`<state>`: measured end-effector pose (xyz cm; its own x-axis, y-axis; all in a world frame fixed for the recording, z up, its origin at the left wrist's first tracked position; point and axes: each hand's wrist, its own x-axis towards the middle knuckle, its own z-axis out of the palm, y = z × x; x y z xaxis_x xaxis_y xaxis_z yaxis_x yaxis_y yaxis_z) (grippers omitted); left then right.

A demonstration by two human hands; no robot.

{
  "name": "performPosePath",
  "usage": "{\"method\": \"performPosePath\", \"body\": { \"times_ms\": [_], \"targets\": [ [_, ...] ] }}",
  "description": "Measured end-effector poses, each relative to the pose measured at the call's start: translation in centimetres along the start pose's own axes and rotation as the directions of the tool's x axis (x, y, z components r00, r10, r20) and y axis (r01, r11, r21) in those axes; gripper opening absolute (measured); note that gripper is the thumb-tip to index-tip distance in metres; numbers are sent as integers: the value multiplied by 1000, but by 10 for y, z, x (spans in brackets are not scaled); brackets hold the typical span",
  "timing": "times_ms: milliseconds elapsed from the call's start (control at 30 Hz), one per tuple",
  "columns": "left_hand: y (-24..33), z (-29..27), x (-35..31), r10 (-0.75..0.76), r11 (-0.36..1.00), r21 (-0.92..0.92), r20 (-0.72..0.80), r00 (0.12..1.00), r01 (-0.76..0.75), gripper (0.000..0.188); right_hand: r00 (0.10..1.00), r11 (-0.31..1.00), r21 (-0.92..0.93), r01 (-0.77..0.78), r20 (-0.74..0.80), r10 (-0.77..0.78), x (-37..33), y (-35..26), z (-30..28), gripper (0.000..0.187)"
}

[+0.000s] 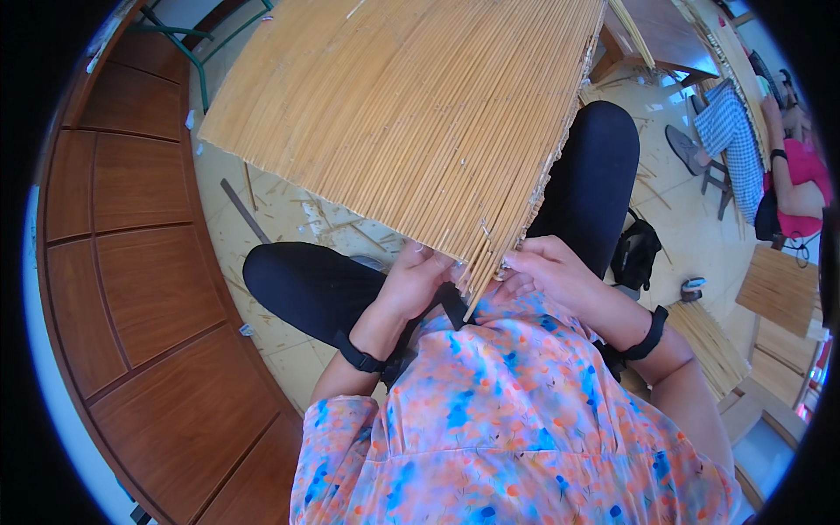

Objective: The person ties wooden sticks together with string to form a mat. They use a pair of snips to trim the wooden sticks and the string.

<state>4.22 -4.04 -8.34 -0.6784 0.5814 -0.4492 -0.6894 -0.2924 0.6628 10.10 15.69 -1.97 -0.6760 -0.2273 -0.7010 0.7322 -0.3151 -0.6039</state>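
Observation:
A large mat of thin yellow-brown sticks (385,131), probably bamboo or reed, stretches away from my lap, its near corner between my hands. My left hand (416,280) grips the mat's near left edge, its fingers partly hidden under the sticks. At the right side of the same corner, my right hand (547,276) has its thumb and fingers closed on the mat's edge. Between the hands, a few loose stick ends (477,284) poke out toward my lap, with one longer than the others. White fibres or threads fringe the mat's right edge.
Brown wooden panels (144,184) line the left. Stick scraps and a flat grey strip (245,210) lie on the tiled floor. A black bag (637,254) stands right of my knee. Another person (792,188) sits at far right, near a wooden table (656,35) and stacked sticks (709,341).

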Motion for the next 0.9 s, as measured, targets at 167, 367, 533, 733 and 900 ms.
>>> {"method": "performPosePath", "body": {
  "times_ms": [167, 367, 533, 733, 900],
  "targets": [
    [-9, -36, 2, 4, 1000, -17, 263, 965, 0, 26, 990, 975, -184, 128, 76, -116, -2, 7, -21, 20],
    [-7, -36, 2, 25, 998, 48, 125, 992, -31, 22, 348, -54, -968, 246, 141, -927, -1, 13, -19, 25],
    [-6, -37, 5, 78, 977, 195, 21, 997, -80, 19, 255, -438, -863, 250, 495, -830, 25, 2, -17, 40],
    [5, -34, -6, 54, 957, 285, -28, 998, -44, 12, 144, -582, -740, 338, 652, -745, 47, -9, -27, 30],
    [18, -32, -24, 226, 959, 158, 69, 972, -234, 8, 23, -648, -669, 364, 702, -712, 34, -38, -20, 27]
  ]
}}
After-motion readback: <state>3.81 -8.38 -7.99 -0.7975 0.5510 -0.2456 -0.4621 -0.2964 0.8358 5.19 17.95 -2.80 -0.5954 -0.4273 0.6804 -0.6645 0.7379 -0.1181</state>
